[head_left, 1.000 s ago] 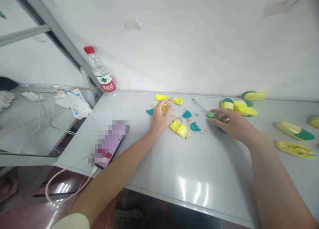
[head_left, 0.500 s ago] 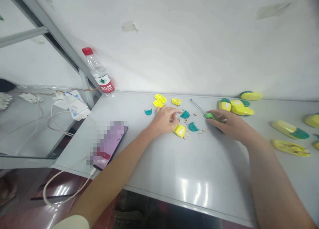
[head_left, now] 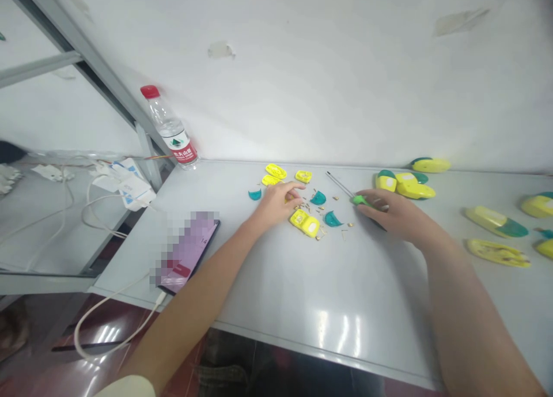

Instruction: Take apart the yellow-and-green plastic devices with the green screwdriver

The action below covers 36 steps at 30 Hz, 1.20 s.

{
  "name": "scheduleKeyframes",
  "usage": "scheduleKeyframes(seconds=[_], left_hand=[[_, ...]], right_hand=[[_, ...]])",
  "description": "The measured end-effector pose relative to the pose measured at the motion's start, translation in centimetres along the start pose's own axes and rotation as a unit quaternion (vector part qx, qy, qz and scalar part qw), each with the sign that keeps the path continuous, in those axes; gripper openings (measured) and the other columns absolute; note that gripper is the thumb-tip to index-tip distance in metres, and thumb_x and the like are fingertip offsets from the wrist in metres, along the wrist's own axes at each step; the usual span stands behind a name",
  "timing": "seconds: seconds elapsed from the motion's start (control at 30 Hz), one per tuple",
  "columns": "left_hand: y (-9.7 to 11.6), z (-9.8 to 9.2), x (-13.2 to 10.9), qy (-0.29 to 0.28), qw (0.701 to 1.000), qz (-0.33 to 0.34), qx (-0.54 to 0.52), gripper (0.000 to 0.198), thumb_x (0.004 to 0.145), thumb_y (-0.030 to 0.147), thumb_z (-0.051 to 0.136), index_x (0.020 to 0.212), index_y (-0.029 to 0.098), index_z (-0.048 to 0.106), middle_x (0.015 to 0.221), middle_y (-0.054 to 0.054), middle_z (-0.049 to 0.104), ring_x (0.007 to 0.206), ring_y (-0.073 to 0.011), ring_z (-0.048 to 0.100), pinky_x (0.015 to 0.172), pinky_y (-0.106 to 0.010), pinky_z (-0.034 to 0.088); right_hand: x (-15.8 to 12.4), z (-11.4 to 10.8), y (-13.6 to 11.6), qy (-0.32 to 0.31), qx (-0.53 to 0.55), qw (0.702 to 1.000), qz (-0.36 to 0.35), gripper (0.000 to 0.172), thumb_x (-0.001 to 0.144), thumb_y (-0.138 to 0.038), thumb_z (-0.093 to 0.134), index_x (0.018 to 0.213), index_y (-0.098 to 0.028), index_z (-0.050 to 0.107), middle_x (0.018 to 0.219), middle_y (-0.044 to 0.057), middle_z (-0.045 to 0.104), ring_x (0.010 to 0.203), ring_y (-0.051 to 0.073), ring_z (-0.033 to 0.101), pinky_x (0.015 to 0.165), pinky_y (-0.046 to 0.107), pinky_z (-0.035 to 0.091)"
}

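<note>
My left hand [head_left: 277, 203] hovers low over the table, thumb and fingers curved and apart, with a bit of yellow plastic showing in the gap. Just right of it lies a pair of small yellow shell pieces [head_left: 305, 222], wholly visible. Tiny metal parts [head_left: 321, 208] and two teal curved covers [head_left: 318, 197] are scattered between my hands. Around the green handle of a screwdriver [head_left: 358, 200] my right hand [head_left: 386, 208] is closed; its thin shaft points to the back left. Another teal cover [head_left: 254, 195] and open yellow shells [head_left: 275, 171] lie beyond my left hand.
Several yellow-and-teal plastic casings [head_left: 415, 186] lie at the back right, more [head_left: 496, 221] at the far right. A water bottle [head_left: 178, 137] leans at the back left corner. A phone [head_left: 192, 250] with a white cable [head_left: 78, 328] lies front left. A wall borders the table behind.
My left hand has drawn slightly left, uncovering more of the yellow shell pieces. My right hand stays on the screwdriver. The whole view has shifted a little.
</note>
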<state>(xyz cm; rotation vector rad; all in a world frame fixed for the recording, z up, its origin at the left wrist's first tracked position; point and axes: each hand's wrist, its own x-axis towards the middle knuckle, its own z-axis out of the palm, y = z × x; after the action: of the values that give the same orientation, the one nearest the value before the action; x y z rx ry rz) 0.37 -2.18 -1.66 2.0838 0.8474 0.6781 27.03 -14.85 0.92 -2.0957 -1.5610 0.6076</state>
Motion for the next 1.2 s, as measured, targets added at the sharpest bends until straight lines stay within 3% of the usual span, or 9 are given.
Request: scheduleKeyframes(seconds=[0.17,0.33,0.57,1.2], left_hand=[[0.26,-0.02,-0.04,0.022,0.999,0.027,0.033,0.029,0.092,0.025,0.061,0.118,0.022,0.074,0.099,-0.005,0.078,0.097,-0.0192,0.067,0.099,-0.036,0.05],[0.17,-0.01,-0.14,0.021,0.998,0.031,0.051,0.041,0.091,0.011,0.046,0.119,0.023,0.073,0.092,-0.004,0.078,0.097,-0.021,0.067,0.098,-0.039,0.049],[0.1,-0.1,-0.21,-0.011,0.993,0.039,0.113,0.047,0.081,0.003,0.052,0.119,0.022,0.071,0.104,-0.004,0.079,0.109,-0.0254,0.062,0.107,-0.045,0.043],[0.2,-0.03,-0.32,-0.046,0.992,0.031,0.116,0.03,0.097,0.019,0.056,0.122,0.022,0.071,0.112,-0.005,0.077,0.111,-0.0251,0.056,0.109,-0.044,0.04]], right_hand=[[-0.04,-0.05,-0.1,0.002,0.005,1.0,-0.005,0.041,0.084,-0.05,0.06,0.113,-0.023,0.072,0.1,0.011,0.077,0.088,0.031,0.07,0.072,0.043,0.056],[-0.11,-0.05,-0.44,-0.006,0.009,1.0,0.017,0.045,0.084,-0.051,0.059,0.116,-0.022,0.072,0.105,0.012,0.076,0.092,0.032,0.069,0.075,0.044,0.056],[-0.21,-0.13,-0.61,-0.01,0.004,0.999,0.033,0.048,0.084,-0.052,0.058,0.118,-0.021,0.072,0.107,0.013,0.075,0.095,0.033,0.07,0.077,0.045,0.056],[0.08,0.08,0.15,-0.004,0.011,1.0,0.008,0.045,0.085,-0.049,0.059,0.116,-0.02,0.073,0.104,0.012,0.076,0.091,0.031,0.07,0.075,0.042,0.055]])
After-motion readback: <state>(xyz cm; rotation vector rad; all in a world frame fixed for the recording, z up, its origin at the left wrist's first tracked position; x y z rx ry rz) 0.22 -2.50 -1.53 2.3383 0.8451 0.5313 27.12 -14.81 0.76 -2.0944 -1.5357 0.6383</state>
